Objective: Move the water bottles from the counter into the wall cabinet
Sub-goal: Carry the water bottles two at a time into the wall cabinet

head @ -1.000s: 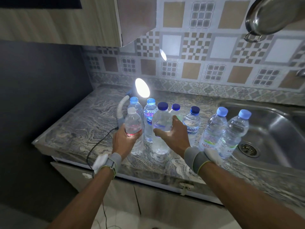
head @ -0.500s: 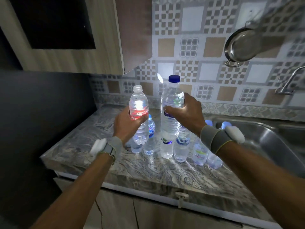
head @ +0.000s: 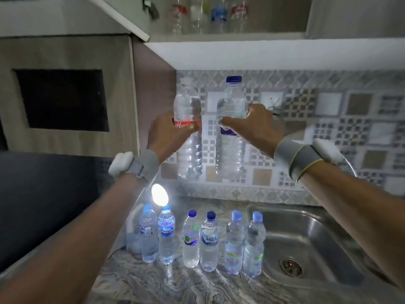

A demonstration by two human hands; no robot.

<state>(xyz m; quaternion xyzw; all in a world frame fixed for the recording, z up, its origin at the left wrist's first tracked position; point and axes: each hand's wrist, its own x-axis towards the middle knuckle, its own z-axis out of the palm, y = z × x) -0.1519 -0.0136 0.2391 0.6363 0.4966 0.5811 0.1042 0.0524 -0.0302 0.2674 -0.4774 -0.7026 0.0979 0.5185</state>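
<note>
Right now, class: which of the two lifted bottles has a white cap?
The red-labelled bottle in the left hand; the right hand's taller bottle has a blue cap.

The bottles in the wall cabinet were cut off at the top edge, their labels too blurred to read. The left hand covered most of the red label on its bottle, and the right hand hid part of the blue-capped bottle. Both forearms ran out of the picture. The sink was cropped at the right. On the tabletop, small label print was unreadable.
</note>
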